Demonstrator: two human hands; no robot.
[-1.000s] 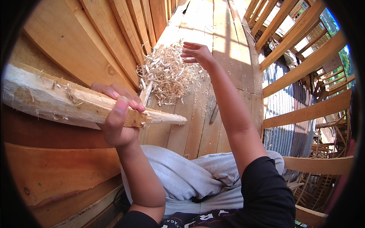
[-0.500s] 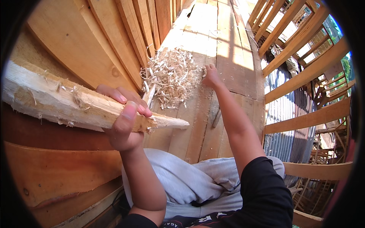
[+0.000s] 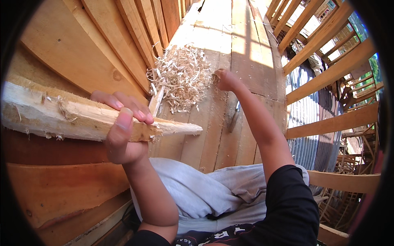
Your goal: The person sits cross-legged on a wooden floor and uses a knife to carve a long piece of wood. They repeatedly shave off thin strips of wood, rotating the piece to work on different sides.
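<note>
A pale, rough-hewn wooden stake (image 3: 74, 117), frayed along its surface and tapering to a blunt point, slants in from the left. My left hand (image 3: 123, 131) is closed round it near the narrow end, the thumb on the near side and the fingers over the top. Farther off, my right hand (image 3: 226, 80) is low at the floorboards, its fingers curled together at the right edge of a heap of curly wood shavings (image 3: 180, 78). Whatever is inside those fingers is hidden. Below that wrist lies a slim tool (image 3: 234, 117) with a shiny end, its kind unclear.
A wall of upright planks (image 3: 82, 45) closes off the left side. Wooden railing slats (image 3: 328, 128) run along the right, with corrugated metal sheets (image 3: 305, 135) beyond them. My legs in grey trousers (image 3: 205, 184) are folded on the plank floor (image 3: 254, 78).
The view has shifted slightly. My left hand and the stake sit a little farther left and higher. The right hand's fingers have turned inward at the heap's edge, and the slim tool shows more plainly.
</note>
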